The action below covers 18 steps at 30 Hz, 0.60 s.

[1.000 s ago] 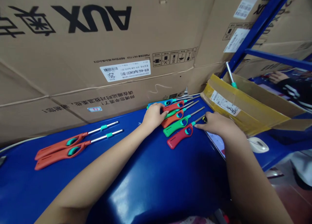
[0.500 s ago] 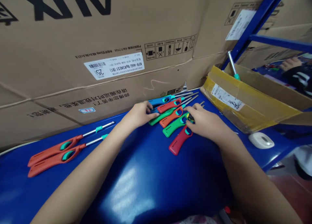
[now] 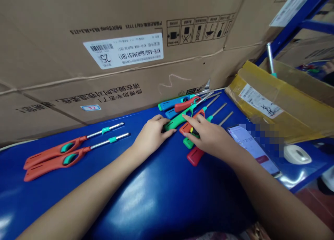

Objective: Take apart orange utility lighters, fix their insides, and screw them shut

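Observation:
My left hand [image 3: 153, 133] is closed on the handle end of a green gas lighter [image 3: 179, 120], thumb and fingers on either side. My right hand [image 3: 208, 133] is curled around a small yellow-and-black handle [image 3: 193, 130]; the rest of that tool is hidden. Its index finger reaches out to touch the green lighter near the trigger loop. Under and beside the right hand lie an orange lighter [image 3: 184, 128], a second green lighter [image 3: 188, 142] and a dark red lighter [image 3: 195, 156], partly covered. Behind them rest a red lighter [image 3: 182, 106] and blue lighters [image 3: 172, 103].
Two orange-red lighters [image 3: 56, 155] lie at left on the blue table [image 3: 146, 205]. A large cardboard box [image 3: 125, 83] stands behind. At right are a yellow-taped open carton [image 3: 242, 79] with a metal tube [image 3: 270, 57] sticking up, a phone [image 3: 250, 146] and a white oval object [image 3: 297, 154].
My left hand has taken hold of the green lighter, now lying over its neighbours. My right index finger has extended onto it. The view has shifted, and the phone now shows.

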### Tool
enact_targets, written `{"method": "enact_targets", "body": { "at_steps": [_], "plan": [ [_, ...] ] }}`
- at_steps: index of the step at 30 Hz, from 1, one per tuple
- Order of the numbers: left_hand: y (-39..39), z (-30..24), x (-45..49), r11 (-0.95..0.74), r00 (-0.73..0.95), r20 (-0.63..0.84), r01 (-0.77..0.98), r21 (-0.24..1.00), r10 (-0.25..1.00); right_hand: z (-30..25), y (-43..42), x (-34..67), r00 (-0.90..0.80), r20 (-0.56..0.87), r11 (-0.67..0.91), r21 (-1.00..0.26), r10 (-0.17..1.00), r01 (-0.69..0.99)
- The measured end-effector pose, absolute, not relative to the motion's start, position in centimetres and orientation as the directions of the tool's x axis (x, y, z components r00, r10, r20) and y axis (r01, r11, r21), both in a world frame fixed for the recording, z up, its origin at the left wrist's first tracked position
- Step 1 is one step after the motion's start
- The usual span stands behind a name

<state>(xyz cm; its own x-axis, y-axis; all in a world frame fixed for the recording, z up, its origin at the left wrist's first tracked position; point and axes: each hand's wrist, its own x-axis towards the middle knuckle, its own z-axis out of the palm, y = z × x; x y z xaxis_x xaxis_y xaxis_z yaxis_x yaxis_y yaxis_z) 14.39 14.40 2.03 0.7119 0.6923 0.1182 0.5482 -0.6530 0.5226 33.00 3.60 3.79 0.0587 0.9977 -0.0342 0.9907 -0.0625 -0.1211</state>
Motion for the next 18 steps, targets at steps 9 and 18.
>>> {"method": "enact_targets", "body": {
  "at_steps": [9, 18],
  "plan": [
    [15.3, 1.3, 13.6, -0.614, 0.731, 0.134, 0.443, 0.654, 0.67, 3.9, 3.4, 32.8, 0.078, -0.057, -0.081, -0.055, 0.995, 0.995],
    [17.6, 2.9, 13.6, -0.695, 0.582, 0.397, 0.49, 0.526, 0.71, 3.7, 3.2, 32.8, 0.04, -0.028, -0.041, -0.038, 0.999, 0.998]
  ]
}}
